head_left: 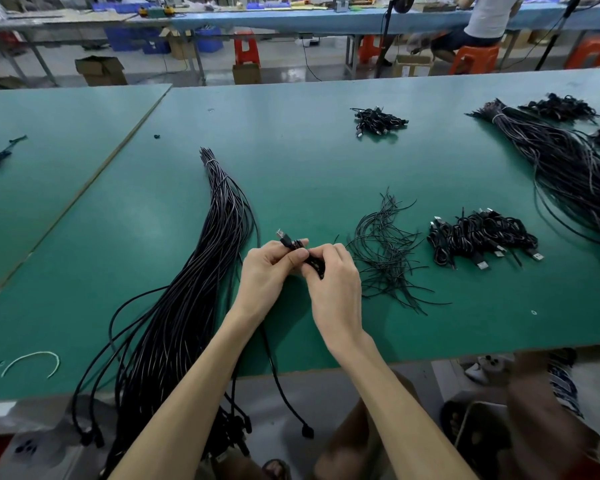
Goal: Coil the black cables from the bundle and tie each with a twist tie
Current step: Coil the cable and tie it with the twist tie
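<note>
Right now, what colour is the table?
Teal green table; it shows best in the head view.

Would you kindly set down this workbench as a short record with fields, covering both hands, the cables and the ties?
surface: green bench mat
left hand: grips small coiled black cable, silver plug sticking out up-left
right hand: pinches the same coil
supply: long bundle of black cables, left of the hands, ends hanging over the near edge
ties: loose heap of thin black twist ties, right of the hands
done: pile of coiled black cables with silver plugs, further right
tie on held coil: cannot tell
</note>
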